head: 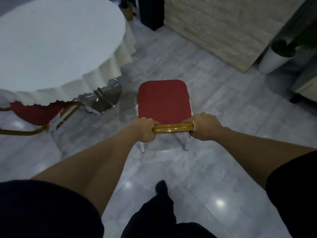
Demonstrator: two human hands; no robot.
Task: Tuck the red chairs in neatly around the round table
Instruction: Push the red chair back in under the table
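Observation:
A red chair (163,100) with a dotted seat and a gold top rail stands on the grey floor, apart from the table and to its right. My left hand (145,128) grips the left end of that rail and my right hand (204,126) grips the right end. The round table (51,40) fills the upper left, covered by a white cloth with a scalloped hem, on a shiny metal base (104,98). A second red chair (34,114) with a gold frame sits partly under the cloth at the left edge.
A pale stone-faced wall (231,26) runs along the upper right. A white pot with a green plant (274,55) stands by its corner, and dark furniture (305,86) sits at the right edge. A dark column (151,12) rises at the top. My dark-clothed leg (161,203) is below.

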